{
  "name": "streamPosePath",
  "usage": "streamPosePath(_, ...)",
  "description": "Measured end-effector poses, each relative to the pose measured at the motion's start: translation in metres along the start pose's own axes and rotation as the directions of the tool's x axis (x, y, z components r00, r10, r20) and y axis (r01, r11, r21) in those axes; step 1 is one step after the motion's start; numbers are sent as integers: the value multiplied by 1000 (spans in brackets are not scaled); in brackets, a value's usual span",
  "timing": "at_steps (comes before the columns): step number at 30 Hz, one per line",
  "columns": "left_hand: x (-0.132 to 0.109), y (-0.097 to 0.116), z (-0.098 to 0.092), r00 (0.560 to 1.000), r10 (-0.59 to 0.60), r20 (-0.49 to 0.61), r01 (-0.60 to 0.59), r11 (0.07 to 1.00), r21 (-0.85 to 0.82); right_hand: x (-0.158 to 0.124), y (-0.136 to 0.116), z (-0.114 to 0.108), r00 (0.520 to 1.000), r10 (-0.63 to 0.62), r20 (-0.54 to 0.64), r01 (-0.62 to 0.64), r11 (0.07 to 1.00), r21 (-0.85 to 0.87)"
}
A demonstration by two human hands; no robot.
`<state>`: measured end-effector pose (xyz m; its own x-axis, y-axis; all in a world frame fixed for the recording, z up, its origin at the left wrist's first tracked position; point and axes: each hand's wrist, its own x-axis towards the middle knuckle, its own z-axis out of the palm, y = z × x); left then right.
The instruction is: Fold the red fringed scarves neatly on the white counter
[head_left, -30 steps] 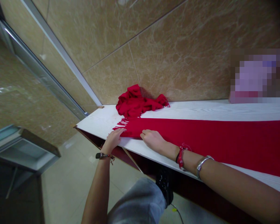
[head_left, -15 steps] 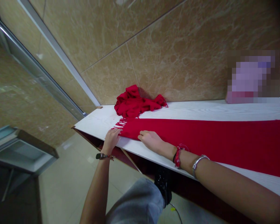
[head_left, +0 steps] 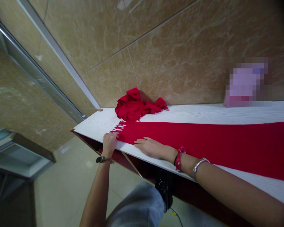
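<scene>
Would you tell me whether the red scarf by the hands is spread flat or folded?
Spread flat: the red scarf lies as one long strip along the white board.

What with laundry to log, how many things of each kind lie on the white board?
Red scarf, spread flat: 1
Crumpled red cloth: 1
Blurred purple item: 1
Total: 3

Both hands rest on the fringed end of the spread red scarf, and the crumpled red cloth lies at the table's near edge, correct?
Not quite: the head view shows the crumpled red cloth at the far edge of the table, against the tiled wall. The left hand and right hand do rest on the fringed end of the spread red scarf.
</scene>
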<state>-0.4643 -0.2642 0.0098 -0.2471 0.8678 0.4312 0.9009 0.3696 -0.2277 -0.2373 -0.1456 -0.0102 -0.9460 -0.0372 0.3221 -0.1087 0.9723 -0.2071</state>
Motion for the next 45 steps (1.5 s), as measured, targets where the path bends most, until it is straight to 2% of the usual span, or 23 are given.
streamPosePath(5,3,4,-9,994,-109,29,108,993,58,0,-3,1,999,24,47,-25,1000,11)
streamPosePath(7,6,9,-10,992,-128,-5,128,992,12,0,-3,0,999,23,48,-23,1000,10)
streamPosePath(9,11,18,-6,996,-84,-11,83,993,-85,0,-3,0,999,22,48,-23,1000,13)
streamPosePath(11,14,27,3,998,10,69,2,985,-170,0,-4,-2,998,46,30,-47,999,11)
streamPosePath(13,15,33,14,975,66,212,-24,981,-192,-1,-5,-4,994,102,24,-102,995,-3)
streamPosePath(15,15,36,22,944,67,323,-10,985,-174,-3,-5,-6,985,160,66,-159,987,-21)
streamPosePath(17,13,36,23,932,23,363,31,989,-143,-4,-5,-7,974,185,131,-182,983,-35)
streamPosePath(21,13,40,6,955,-81,285,110,990,-89,-5,-5,-8,967,194,167,-190,981,-42)
streamPosePath(23,15,43,-7,972,3,235,29,991,-134,-5,-4,-8,967,195,165,-191,981,-36)
streamPosePath(24,16,45,-13,967,66,245,-25,986,-168,-5,-4,-8,967,193,165,-190,981,-34)
streamPosePath(26,17,47,-21,939,143,314,-77,974,-213,-5,-4,-8,968,189,167,-187,982,-32)
streamPosePath(27,17,47,-23,923,139,359,-65,975,-211,-4,-4,-9,967,190,168,-187,982,-31)
streamPosePath(29,15,46,-25,911,53,408,10,988,-151,-5,-5,-10,966,194,171,-193,981,-25)
streamPosePath(33,9,47,-28,908,-151,390,169,986,-12,-5,-7,-13,961,210,181,-210,977,-14)
streamPosePath(35,10,54,-30,913,-171,371,180,984,10,-4,-7,-13,961,209,183,-210,978,-10)
streamPosePath(40,16,68,-25,922,-42,386,72,995,-64,-4,-7,-11,966,205,160,-207,978,-3)
streamPosePath(42,17,64,-20,916,-95,389,118,992,-35,-4,-7,-11,967,202,158,-206,979,8)
streamPosePath(45,13,51,-15,892,-250,375,248,967,55,-5,-7,-13,967,203,156,-209,978,23)
